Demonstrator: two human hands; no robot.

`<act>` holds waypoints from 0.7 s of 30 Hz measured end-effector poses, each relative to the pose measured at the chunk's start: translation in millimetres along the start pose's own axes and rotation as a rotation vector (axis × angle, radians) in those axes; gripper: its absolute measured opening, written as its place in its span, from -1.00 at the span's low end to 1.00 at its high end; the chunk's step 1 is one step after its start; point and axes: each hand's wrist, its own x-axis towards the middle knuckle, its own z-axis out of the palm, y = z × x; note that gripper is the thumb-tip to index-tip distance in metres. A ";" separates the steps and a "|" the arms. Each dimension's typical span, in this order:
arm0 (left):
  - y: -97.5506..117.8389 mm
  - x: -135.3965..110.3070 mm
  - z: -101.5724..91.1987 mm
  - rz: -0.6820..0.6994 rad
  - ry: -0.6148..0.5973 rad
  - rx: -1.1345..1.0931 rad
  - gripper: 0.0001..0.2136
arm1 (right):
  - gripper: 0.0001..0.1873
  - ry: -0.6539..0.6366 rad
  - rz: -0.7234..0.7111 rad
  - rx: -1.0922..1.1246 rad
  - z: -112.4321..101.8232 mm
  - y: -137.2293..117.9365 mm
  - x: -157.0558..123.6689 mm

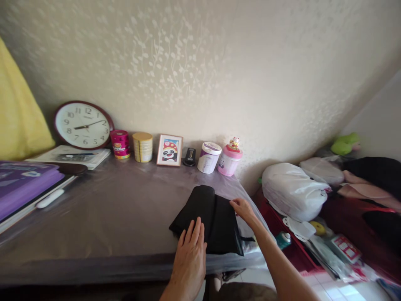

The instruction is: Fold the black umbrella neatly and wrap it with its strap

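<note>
A folded black cloth (208, 213) lies near the front right corner of a table covered in clear plastic (119, 209). My left hand (190, 255) rests flat on the cloth's near edge, fingers stretched out together. At the cloth's right edge, my right hand (242, 209) pinches the fabric with curled fingers.
Along the wall stand a round clock (83, 124), a pink tin (120, 144), a yellow tin (142, 146), a framed panda picture (169, 150), a white tub (209, 157) and a pink jar (229, 160). Purple books (25, 184) lie left. Bags and clutter (294, 190) fill the right.
</note>
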 end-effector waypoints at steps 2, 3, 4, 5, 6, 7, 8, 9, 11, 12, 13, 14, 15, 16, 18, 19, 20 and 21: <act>-1.1 0.4 -2.9 -0.005 -0.004 -0.002 -0.58 | -0.74 -0.045 0.028 0.069 -3.0 -5.6 -4.2; -1.5 0.6 -4.4 -0.008 -0.005 0.001 -0.58 | -0.75 -0.061 0.041 0.103 -4.5 -8.8 -6.6; -1.8 0.9 -5.9 -0.010 -0.007 0.005 -0.58 | -0.76 -0.078 0.055 0.140 -6.1 -12.2 -9.3; -2.1 1.1 -7.1 -0.011 -0.006 0.011 -0.58 | -0.76 -0.094 0.069 0.174 -7.6 -15.7 -12.1; -2.4 1.3 -8.1 -0.010 -0.006 0.016 -0.58 | -0.76 -0.108 0.080 0.202 -9.0 -19.0 -14.9; -2.6 1.5 -8.6 -0.009 -0.006 0.020 -0.58 | -0.76 -0.126 0.090 0.226 -10.4 -22.0 -17.6; -2.9 1.5 -8.7 -0.007 -0.005 0.022 -0.58 | -0.75 -0.151 0.100 0.244 -11.6 -24.8 -20.3; -3.2 1.6 -8.4 -0.007 -0.004 0.023 -0.58 | -0.75 -0.184 0.104 0.262 -12.8 -27.3 -22.9; -3.7 1.4 -6.7 -0.011 0.003 0.020 -0.58 | -0.75 -0.268 0.094 0.304 -15.1 -31.5 -27.3; -4.0 1.3 -5.5 -0.014 0.010 0.017 -0.58 | -0.74 -0.310 0.087 0.326 -16.2 -33.4 -29.1; -4.3 1.1 -4.3 -0.017 0.017 0.014 -0.58 | -0.73 -0.343 0.083 0.346 -17.2 -35.3 -30.7; -4.6 1.0 -3.0 -0.020 0.025 0.013 -0.59 | -0.71 -0.367 0.081 0.367 -18.1 -37.5 -32.2; -5.0 0.8 -1.9 -0.023 0.031 0.014 -0.59 | -0.70 -0.379 0.080 0.384 -18.8 -40.0 -33.5; -5.3 0.7 -1.1 -0.026 0.036 0.017 -0.59 | -0.70 -0.382 0.076 0.401 -19.3 -42.8 -34.9; -5.8 0.6 -0.2 -0.033 0.040 0.021 -0.59 | -0.73 -0.381 0.048 0.450 -19.5 -49.9 -37.6; -5.9 0.5 -0.2 -0.035 0.039 0.020 -0.59 | -0.75 -0.378 0.026 0.482 -19.0 -54.1 -39.0; -5.9 0.6 -0.5 -0.036 0.036 0.016 -0.58 | -0.77 -0.373 0.005 0.514 -18.1 -58.5 -40.2; -5.9 0.6 -1.1 -0.034 0.029 0.010 -0.58 | -0.79 -0.369 -0.012 0.547 -16.7 -63.2 -41.3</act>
